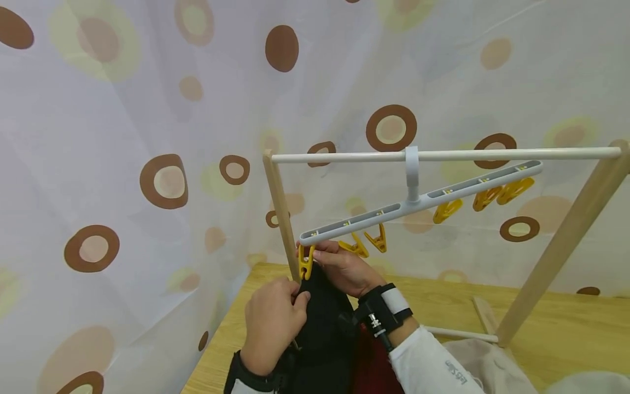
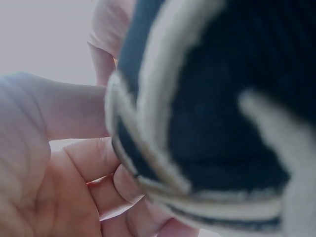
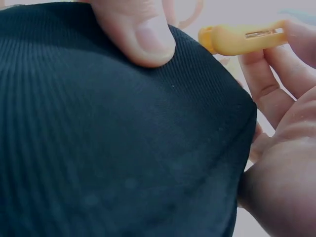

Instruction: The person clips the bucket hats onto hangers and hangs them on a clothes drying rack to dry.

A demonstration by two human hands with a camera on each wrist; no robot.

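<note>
Left hand [image 1: 272, 323] sits at approx 7 o'clock of the head view, fingers curled, pinching the top edge of a black ribbed knit garment [image 1: 322, 323] w/ thumb pressed on the fabric. In the right wrist view that thumb [image 3: 140, 34] lies flat on the dark cloth at 12 o'clock. Left wrist view is blurred; the garment's pale-trimmed edge [image 2: 148, 163] fills it, fingers wrapped below at 7 o'clock.

Right hand [image 1: 344, 268], just right of the left one, grips the yellow plastic clothes peg [image 1: 305, 262] at the low left end of the grey plastic multi-clip hanger [image 1: 418, 200]; fingers curled around the peg, garment's top touching it. Can't tell if the peg's jaws already bite the fabric.

Hanger hooks over a white horizontal rail [image 1: 443, 155] of a light wooden rack [image 1: 561, 246], tilted down toward 8 o'clock. More yellow pegs [image 1: 487, 198] hang along it toward 2 o'clock. Rack stands on a light wooden table [image 1: 566, 323]; spotted white curtain [image 1: 147, 137] behind. A beige cloth [image 1: 472, 355] lies at 5 o'clock.
</note>
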